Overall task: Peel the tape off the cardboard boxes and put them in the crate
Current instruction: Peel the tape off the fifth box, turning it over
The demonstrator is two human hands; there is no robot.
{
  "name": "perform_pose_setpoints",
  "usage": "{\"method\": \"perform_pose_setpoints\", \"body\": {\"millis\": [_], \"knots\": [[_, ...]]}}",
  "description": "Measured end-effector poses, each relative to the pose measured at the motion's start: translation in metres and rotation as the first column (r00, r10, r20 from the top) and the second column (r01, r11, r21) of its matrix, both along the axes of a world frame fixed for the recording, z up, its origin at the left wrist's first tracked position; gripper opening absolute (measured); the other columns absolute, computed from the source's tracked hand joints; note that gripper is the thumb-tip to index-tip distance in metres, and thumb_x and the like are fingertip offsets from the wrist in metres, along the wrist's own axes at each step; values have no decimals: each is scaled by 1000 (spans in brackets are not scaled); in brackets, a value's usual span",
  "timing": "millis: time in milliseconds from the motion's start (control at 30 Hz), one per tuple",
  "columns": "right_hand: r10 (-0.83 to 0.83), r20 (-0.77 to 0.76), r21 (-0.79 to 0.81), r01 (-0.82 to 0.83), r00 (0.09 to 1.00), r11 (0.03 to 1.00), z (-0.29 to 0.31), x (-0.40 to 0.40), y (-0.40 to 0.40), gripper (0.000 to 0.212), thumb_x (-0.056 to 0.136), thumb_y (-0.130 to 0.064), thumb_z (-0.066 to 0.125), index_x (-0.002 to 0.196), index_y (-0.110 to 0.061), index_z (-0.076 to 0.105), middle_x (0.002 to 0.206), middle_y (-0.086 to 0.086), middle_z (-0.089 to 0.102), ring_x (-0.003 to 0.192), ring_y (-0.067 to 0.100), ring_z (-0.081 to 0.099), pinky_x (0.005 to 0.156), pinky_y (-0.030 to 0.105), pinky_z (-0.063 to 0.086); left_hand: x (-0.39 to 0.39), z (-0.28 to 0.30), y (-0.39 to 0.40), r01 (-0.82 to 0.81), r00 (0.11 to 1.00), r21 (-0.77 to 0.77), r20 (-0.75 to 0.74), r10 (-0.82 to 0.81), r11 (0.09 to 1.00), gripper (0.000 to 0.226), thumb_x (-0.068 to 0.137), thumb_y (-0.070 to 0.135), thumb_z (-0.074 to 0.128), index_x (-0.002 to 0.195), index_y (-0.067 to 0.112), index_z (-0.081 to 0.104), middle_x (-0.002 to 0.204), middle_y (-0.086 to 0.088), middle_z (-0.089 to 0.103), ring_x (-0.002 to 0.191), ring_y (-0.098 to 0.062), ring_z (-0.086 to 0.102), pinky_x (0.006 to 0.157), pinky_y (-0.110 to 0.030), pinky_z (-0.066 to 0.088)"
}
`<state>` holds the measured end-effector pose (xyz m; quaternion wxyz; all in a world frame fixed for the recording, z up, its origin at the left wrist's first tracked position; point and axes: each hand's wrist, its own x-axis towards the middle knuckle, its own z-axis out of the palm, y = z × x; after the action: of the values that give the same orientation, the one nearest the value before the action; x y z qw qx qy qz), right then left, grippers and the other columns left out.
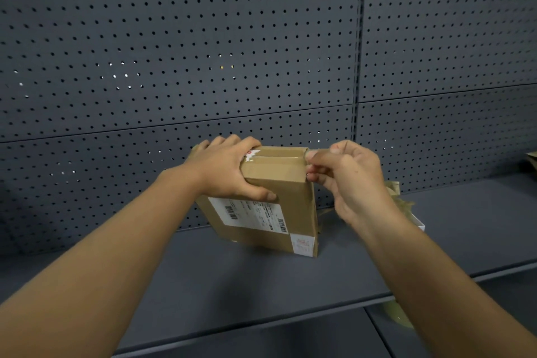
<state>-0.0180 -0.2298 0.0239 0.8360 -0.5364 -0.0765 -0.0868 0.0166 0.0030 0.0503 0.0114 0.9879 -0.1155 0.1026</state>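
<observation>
While your left hand (223, 168) clamps the cardboard box (270, 200) from above, thumb pressed on its front face just over the shipping label (250, 213), your right hand (345, 180) has its fingers (315, 167) pinched narrow at the top right corner, where the tape (276, 167) wraps over the edge. You seem to be gripping the tape's end there, though the pinch itself is too small to make out for certain. The box stands tilted on its lower edge on the grey shelf (261, 279), close to the pegboard wall (174, 52) behind it.

To do this step well, keep the left hand bearing down so the box cannot skid or tip as you pull. Draw the tape back low and along its own length, toward your left hand, not straight up; a shallow angle is likely to lift it in one strip and spare the cardboard skin. Go slowly at the seam between the flaps, where it may tear. If it splits, pick up a fresh edge with a fingernail.

Crumpled tape (399, 197) lies on the shelf just behind your right wrist; add this strip there. No crate is in view, so placing the box comes later.
</observation>
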Motion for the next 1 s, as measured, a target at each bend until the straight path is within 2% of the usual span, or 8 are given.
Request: {"method": "perform_pose_setpoints", "body": {"millis": [167,433,567,767,833,900,967,1000], "knots": [[16,-35,-15,-17,999,1000,13,3,2,23,82,17,66,89,-3,56,59,8,68,53,15,59,53,25,53,-1,1,-1,-16,1000,5,-17,16,1000,112,40,110,50,135,56,29,123,17,44,124,-18,40,116,-55,28],[-45,19,-231,48,999,972,26,8,8,27,78,14,71,76,-6,52,66,17,66,51,18,58,49,27,49,0,0,-7,-50,998,48,-21,51,998,115,41,111,47,138,54,27,129,14,44,131,-21,39,117,-60,24],[-119,143,-428,170,983,888,33,13,14,26,74,9,72,68,-9,55,60,19,65,47,19,58,49,30,47,1,1,-13,-76,996,52,-30,78,996,114,43,110,49,138,53,28,132,12,45,133,-21,39,118,-60,24],[-150,246,-605,273,958,748,31,20,22,14,77,4,70,76,-7,62,62,10,70,47,12,62,49,31,52,1,7,-24,-76,996,97,-33,79,992,114,57,103,54,149,40,27,141,5,43,137,-26,37,120,-59,24],[-95,199,-550,192,975,813,29,25,12,16,80,4,73,79,-6,61,65,12,70,50,14,60,49,29,48,4,5,-19,-47,998,45,-46,49,998,117,60,103,53,154,41,21,147,7,39,142,-26,33,122,-61,16],[-29,146,-472,95,989,877,28,27,-3,18,86,-3,77,90,-5,60,69,11,72,54,13,61,47,26,45,7,0,-12,21,998,-71,-49,-25,997,115,65,103,46,159,46,14,160,12,29,152,-25,22,125,-64,1],[-9,147,-449,75,989,891,24,29,-15,14,91,-6,74,98,-3,61,67,2,72,57,9,61,47,20,42,11,-5,-10,116,993,-204,39,-110,972,98,77,99,37,160,52,16,168,17,16,158,-18,10,125,-62,-9],[-6,165,-445,79,986,892,21,30,-18,10,93,-3,70,99,-3,62,65,-2,71,57,7,61,48,17,42,12,-7,-12,166,982,-224,127,-140,960,86,84,94,34,159,52,23,168,19,17,158,-14,9,126,-59,-9]]}}
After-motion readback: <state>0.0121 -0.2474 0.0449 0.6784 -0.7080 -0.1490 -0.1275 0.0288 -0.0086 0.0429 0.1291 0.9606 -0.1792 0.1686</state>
